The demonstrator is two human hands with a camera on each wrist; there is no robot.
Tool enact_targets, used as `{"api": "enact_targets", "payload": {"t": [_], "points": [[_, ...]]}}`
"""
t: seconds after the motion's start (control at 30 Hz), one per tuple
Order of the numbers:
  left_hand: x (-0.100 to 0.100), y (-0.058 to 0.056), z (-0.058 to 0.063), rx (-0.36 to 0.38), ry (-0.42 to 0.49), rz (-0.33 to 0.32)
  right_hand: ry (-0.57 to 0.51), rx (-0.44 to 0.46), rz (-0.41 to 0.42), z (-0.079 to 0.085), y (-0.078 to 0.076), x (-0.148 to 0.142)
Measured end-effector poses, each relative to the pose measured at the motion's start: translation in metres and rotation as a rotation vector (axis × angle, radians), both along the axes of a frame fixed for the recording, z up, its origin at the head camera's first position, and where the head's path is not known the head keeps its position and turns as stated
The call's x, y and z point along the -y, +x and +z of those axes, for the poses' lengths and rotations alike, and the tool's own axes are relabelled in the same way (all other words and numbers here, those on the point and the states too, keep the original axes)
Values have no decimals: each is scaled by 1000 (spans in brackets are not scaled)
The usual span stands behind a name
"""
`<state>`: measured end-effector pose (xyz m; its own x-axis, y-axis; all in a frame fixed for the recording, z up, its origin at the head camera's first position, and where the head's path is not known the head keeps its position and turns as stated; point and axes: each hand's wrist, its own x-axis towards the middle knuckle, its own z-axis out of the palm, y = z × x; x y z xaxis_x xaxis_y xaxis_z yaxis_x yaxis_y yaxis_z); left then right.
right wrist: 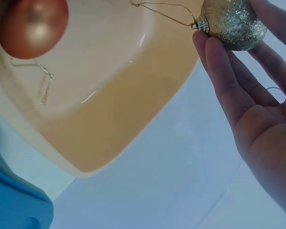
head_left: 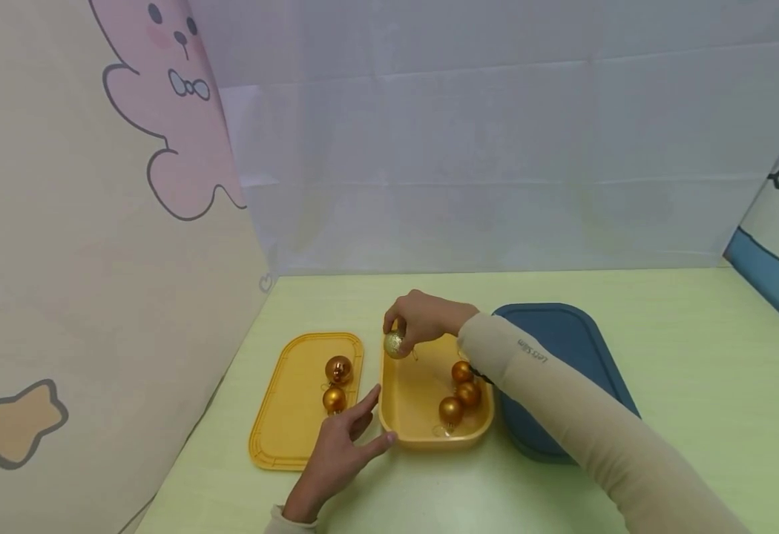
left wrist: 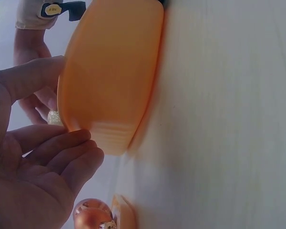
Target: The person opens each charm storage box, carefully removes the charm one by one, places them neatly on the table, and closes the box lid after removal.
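Note:
My right hand [head_left: 423, 317] pinches a glittery gold bauble [head_left: 395, 344] over the left side of the yellow container [head_left: 429, 443]. In the right wrist view, a string loop hangs from the cap of that glitter bauble [right wrist: 231, 24]. My left hand [head_left: 339, 452] has its fingers spread at the container's near left corner. Seen from the left wrist, thumb and fingertips [left wrist: 81, 136] touch the container's outer wall [left wrist: 114, 71]. Several orange-gold baubles [head_left: 451, 410] lie in the container's right part, partly hidden by the right sleeve.
Left of the container lies a flat yellow lid [head_left: 283, 437] bearing a shiny copper bauble [head_left: 339, 369] and a smaller gold bauble [head_left: 334, 400]. A dark blue tray-like piece [head_left: 550, 319] is to the right, partly under the right arm. A pale wall sheet [head_left: 496, 163] stands behind the table.

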<state>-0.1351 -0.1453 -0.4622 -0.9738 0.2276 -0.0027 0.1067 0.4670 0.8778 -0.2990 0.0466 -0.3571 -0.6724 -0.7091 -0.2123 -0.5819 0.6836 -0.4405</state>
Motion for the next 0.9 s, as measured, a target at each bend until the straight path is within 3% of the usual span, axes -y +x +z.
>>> {"api": "enact_targets", "payload": {"t": [0.43,0.9], "points": [[-1,2,0,-14,13,4,-113,-11,53,20,0,10],[-1,1,0,-6,28,27,-215,-13,61,16,7,41]]}}
